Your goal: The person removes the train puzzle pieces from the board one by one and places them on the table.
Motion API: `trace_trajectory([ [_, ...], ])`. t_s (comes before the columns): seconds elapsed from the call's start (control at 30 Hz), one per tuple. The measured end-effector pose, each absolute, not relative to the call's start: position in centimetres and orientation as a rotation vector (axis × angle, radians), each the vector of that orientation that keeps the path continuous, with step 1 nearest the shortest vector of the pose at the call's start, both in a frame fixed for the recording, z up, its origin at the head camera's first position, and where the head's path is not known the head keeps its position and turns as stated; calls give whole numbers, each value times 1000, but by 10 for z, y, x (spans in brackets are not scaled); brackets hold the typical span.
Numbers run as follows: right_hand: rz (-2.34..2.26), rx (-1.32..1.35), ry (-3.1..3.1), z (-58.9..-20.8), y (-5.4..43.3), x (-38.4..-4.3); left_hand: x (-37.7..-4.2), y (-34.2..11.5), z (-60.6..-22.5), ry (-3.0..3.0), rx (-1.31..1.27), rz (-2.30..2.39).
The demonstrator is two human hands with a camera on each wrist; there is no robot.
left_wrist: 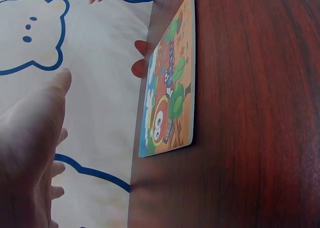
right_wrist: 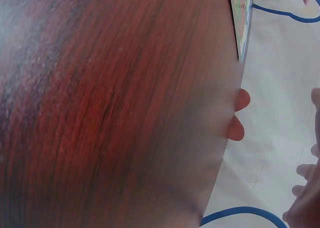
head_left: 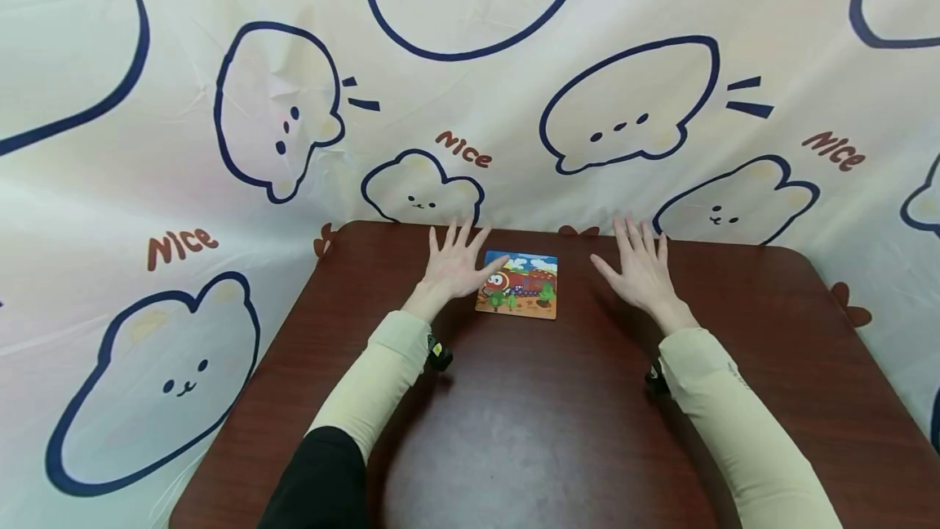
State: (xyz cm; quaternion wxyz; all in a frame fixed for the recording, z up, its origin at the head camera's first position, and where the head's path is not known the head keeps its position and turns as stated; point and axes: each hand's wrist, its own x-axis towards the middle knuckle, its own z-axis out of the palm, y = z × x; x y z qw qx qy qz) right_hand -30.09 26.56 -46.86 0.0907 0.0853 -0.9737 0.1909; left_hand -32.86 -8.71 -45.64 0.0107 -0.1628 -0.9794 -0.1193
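Observation:
A thin, square picture board [head_left: 518,284] with a cartoon red figure, green trees and a blue sky lies flat near the far side of the table. My left hand [head_left: 451,269], palm down with fingers spread, is held just left of it, and the thumb overlaps the board's upper left corner in the head view. In the left wrist view the same board [left_wrist: 172,88] lies beyond the thumb, apart from the hand [left_wrist: 30,133]. To the right of the board, my right hand [head_left: 640,274] is also spread, holding nothing. Only part of that hand [right_wrist: 306,203] shows in the right wrist view.
The dark brown wooden table [head_left: 529,415] has rounded far corners. Right behind its far edge hangs a white cloth [head_left: 507,104] with blue cartoon outlines and the word "Nice", which also runs down both sides. A dark wrist camera [head_left: 439,353] sits under the left cuff.

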Motion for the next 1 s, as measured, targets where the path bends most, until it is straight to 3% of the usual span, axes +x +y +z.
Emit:
trace_trajectory([
  [1.0, 539, 485, -3154, -510, 209, -294, -320, -92, -502, -3155, -747, -351],
])
